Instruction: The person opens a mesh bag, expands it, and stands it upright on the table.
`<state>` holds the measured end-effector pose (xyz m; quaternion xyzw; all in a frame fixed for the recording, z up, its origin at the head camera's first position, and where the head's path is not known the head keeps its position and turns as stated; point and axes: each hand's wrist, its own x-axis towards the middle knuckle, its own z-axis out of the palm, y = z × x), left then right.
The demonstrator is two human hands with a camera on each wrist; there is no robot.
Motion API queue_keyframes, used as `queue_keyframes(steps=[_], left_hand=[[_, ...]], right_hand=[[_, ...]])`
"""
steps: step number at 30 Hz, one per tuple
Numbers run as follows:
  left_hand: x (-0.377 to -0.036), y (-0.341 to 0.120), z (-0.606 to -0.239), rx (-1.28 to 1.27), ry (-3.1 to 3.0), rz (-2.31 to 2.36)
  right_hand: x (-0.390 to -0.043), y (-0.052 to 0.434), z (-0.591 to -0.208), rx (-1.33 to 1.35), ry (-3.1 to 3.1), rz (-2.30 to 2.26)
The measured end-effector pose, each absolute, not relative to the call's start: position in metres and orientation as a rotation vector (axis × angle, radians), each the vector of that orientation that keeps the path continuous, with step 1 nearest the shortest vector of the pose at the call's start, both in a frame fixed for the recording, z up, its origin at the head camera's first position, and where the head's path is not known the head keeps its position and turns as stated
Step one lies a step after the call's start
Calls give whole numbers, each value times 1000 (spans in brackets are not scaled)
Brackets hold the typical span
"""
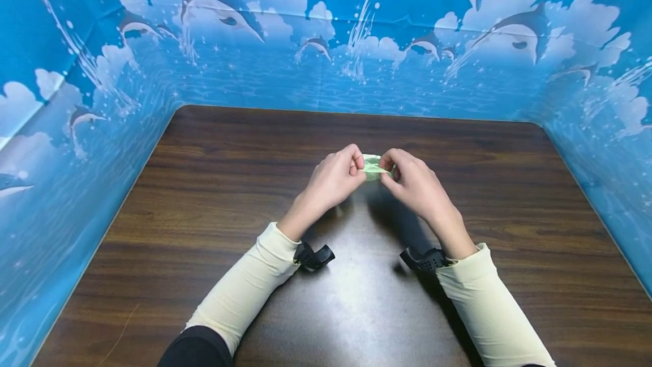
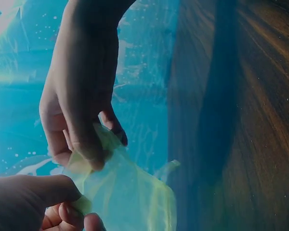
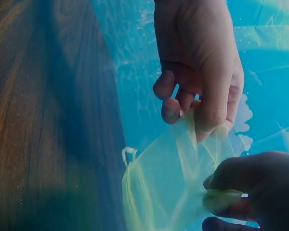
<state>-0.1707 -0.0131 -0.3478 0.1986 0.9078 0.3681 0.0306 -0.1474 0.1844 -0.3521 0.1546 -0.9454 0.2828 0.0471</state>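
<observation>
Scene: a person's two hands meet above a dark wood-grain table (image 1: 204, 197), slightly toward its far edge and midway between its left and right edges
Held thing: a small pale green mesh pouch (image 1: 372, 166), sheer and soft, stretched between the hands, clear of the tabletop
Left hand (image 1: 333, 177): thumb and fingers pinch the pouch's left edge
Right hand (image 1: 412, 180): thumb and curled fingers pinch its right edge
Lie of the pouch: its width runs left to right between the grips; both hands equally near; the body hangs below the fingertips
Detail: a thin drawstring loop (image 3: 128, 153) dangles at one side
Surround: glossy blue dolphin-print backdrop (image 1: 316, 61) walls three table edges
</observation>
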Motion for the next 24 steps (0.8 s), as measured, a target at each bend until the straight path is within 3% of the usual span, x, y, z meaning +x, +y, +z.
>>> queue_keyframes(steps=[13,24], left_hand=[[-170,-15,-348,689,2705,1125],[-169,-16,-347,704,2624,1188]], right_hand=[[-145,187,-350,585,-2747,1059],[-148,185,-356,485,-2713,963]])
